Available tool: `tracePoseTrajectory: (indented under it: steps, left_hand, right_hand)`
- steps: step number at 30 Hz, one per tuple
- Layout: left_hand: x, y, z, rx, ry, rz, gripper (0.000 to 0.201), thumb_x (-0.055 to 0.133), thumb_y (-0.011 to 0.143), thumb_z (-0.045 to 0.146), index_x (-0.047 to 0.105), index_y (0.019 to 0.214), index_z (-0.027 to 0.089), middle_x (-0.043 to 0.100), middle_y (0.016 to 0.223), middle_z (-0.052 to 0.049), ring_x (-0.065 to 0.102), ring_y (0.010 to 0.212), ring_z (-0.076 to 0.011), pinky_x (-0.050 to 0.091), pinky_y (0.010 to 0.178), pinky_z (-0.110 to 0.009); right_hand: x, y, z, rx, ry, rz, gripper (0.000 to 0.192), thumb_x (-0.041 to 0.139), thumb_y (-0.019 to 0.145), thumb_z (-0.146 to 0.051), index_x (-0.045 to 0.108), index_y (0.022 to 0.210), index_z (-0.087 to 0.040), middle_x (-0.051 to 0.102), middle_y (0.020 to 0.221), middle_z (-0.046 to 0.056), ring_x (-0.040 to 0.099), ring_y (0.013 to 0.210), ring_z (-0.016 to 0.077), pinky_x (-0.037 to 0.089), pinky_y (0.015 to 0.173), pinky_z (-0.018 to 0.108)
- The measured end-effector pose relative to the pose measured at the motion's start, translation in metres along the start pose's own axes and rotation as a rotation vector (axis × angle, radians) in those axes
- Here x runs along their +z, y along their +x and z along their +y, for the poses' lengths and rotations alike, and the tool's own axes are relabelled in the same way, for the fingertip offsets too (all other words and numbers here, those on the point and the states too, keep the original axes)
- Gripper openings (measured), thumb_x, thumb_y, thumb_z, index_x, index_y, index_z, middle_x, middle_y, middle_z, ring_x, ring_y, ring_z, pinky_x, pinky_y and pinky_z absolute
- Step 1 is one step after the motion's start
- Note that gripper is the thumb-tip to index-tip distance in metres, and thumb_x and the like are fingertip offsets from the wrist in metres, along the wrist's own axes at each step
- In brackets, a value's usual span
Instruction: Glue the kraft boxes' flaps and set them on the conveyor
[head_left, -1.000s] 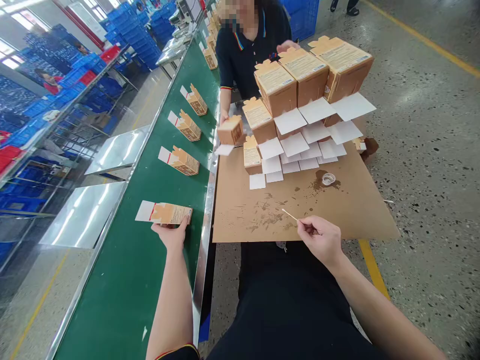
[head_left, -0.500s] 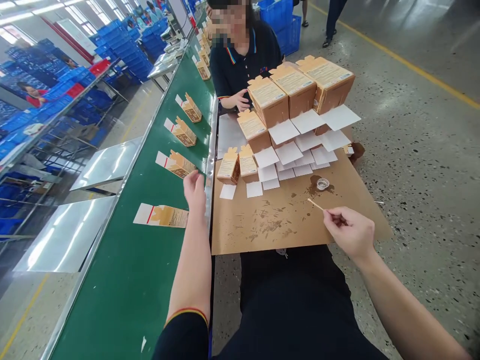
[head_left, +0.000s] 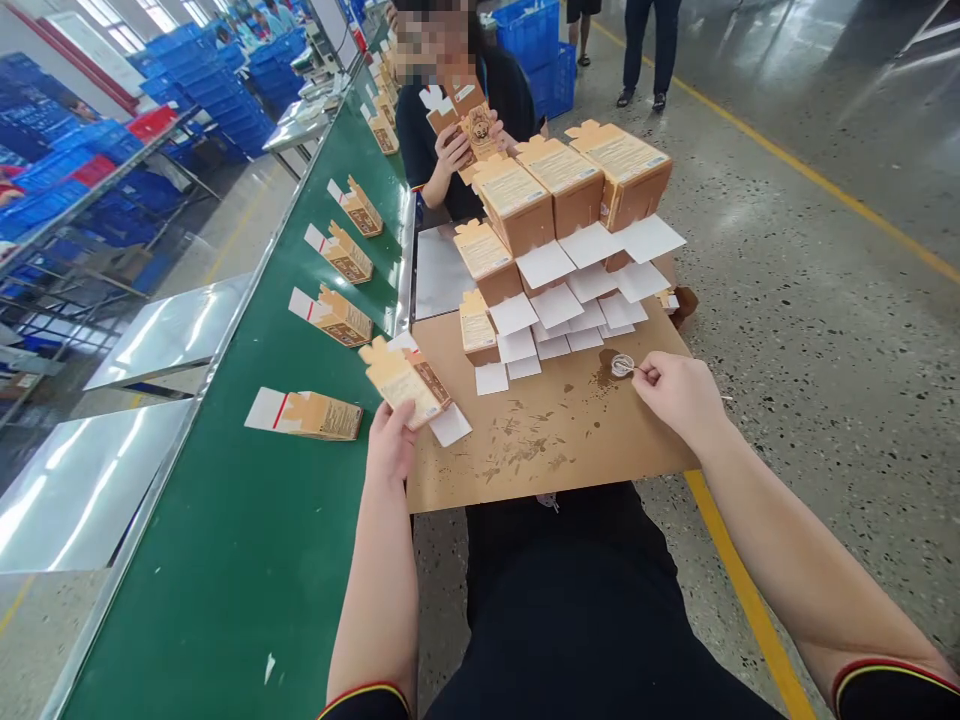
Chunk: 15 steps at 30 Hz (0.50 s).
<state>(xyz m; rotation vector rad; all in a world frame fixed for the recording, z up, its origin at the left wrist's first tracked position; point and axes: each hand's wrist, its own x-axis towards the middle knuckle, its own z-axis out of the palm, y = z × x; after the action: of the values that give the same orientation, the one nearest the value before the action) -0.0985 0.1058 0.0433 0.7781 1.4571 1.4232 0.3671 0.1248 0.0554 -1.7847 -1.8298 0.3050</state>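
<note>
My left hand (head_left: 393,440) is closed on a small tan printed carton (head_left: 409,385), held tilted over the near left of the brown board, its white flaps spread. My right hand (head_left: 679,395) is pinched at the board's right side, on a thin cotton swab mostly hidden by the fingers. The swab's end is at the small clear round dish (head_left: 622,366), which sits on a dark wet stain. Left of my left hand, an open-topped carton (head_left: 322,416) lies on the green conveyor belt (head_left: 225,560).
Stacked cartons (head_left: 577,185) with white flaps (head_left: 551,265) sticking out stand at the back of the brown board (head_left: 525,450). Several more cartons line the belt. Across from me a co-worker holds an opened carton (head_left: 476,120). Blue crates (head_left: 536,45) stand behind.
My left hand has picked up a carton from the board's left side and tilted it. My right hand has moved the swab forward to the dish. The co-worker now holds up a carton.
</note>
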Motion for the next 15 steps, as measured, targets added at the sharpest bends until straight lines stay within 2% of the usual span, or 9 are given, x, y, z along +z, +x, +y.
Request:
tracePoseTrajectory:
  steps: [3,6,8,11,13,15]
  left_hand:
    - [0.002,-0.047,-0.018,-0.004,-0.090,-0.050,0.074,0.103,0.073,0.048,0.073,0.138,0.025,0.074,0.152,-0.016,0.067,0.147,-0.0410,0.058,0.121,-0.060]
    - [0.016,-0.070,-0.032,-0.037,-0.051,-0.035,0.077,0.107,0.069,0.048,0.072,0.133,0.024,0.075,0.148,-0.017,0.070,0.143,-0.0388,0.055,0.124,-0.058]
    - [0.024,-0.073,-0.036,-0.028,-0.009,-0.037,0.076,0.108,0.068,0.047,0.072,0.129,0.023,0.077,0.142,-0.018,0.074,0.138,-0.0372,0.056,0.123,-0.056]
    - [0.028,-0.070,-0.036,0.027,0.041,-0.055,0.075,0.108,0.069,0.047,0.070,0.128,0.023,0.079,0.137,-0.017,0.077,0.131,-0.0357,0.058,0.120,-0.055]
    - [0.029,-0.070,-0.034,0.044,0.063,-0.061,0.075,0.108,0.069,0.048,0.069,0.128,0.024,0.080,0.133,-0.016,0.079,0.127,-0.0346,0.060,0.117,-0.053]
    - [0.031,-0.072,-0.032,0.040,0.085,-0.057,0.075,0.107,0.068,0.049,0.068,0.127,0.024,0.081,0.131,-0.015,0.080,0.124,-0.0339,0.061,0.115,-0.053]
  right_hand:
    - [-0.007,-0.013,-0.004,-0.033,0.066,0.107,0.024,0.070,0.094,-0.032,0.063,0.073,-0.026,0.071,0.065,0.005,0.065,0.059,0.0215,0.052,0.060,0.033]
    - [0.004,-0.038,-0.028,-0.111,0.227,0.184,0.017,0.069,0.098,-0.030,0.073,0.083,-0.024,0.076,0.073,0.005,0.070,0.064,0.0203,0.058,0.062,0.032]
    - [0.027,-0.062,-0.056,-0.183,0.370,0.092,0.016,0.068,0.100,-0.027,0.076,0.086,-0.024,0.077,0.076,0.004,0.070,0.064,0.0181,0.058,0.060,0.030]
    - [0.071,-0.095,-0.097,-0.290,0.510,-0.094,0.021,0.064,0.100,-0.019,0.070,0.081,-0.024,0.073,0.072,0.000,0.066,0.061,0.0145,0.054,0.060,0.026]
    - [0.096,-0.110,-0.114,-0.343,0.526,-0.130,0.026,0.063,0.100,-0.016,0.063,0.075,-0.024,0.065,0.067,-0.002,0.060,0.058,0.0132,0.049,0.059,0.025]
    - [0.111,-0.118,-0.121,-0.371,0.517,-0.141,0.027,0.061,0.098,-0.013,0.058,0.074,-0.024,0.060,0.066,-0.002,0.056,0.057,0.0128,0.046,0.059,0.025]
